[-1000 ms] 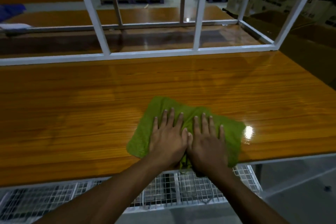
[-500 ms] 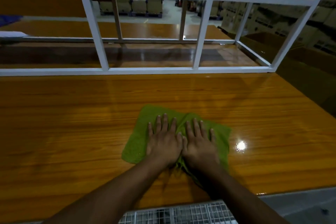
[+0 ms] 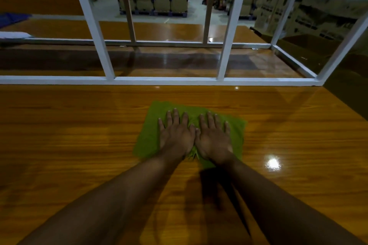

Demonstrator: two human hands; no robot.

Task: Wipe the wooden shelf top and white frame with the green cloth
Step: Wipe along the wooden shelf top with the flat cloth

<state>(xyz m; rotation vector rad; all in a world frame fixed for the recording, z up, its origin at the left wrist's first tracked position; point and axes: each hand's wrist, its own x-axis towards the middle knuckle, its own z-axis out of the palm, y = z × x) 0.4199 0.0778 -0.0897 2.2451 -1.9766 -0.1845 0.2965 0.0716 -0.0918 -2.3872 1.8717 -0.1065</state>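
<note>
Dim warehouse; stacked cartons [image 3: 161,3] stand in the background. The wooden shelf top [image 3: 79,145] is glossy, with a light reflection to the right of the cloth. The green cloth [image 3: 146,141] lies flat on it at mid-width, near the white frame [image 3: 159,81] rail but apart from it. Left hand [image 3: 176,137] and right hand [image 3: 214,141] lie side by side on the cloth, fingers straight and spread, palms pressing down. Assessment: the top is being wiped, but how much is covered cannot be told. The frame is judged not yet wiped.

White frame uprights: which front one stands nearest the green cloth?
The middle upright, directly beyond the green cloth; the others stand off to either side.
</note>
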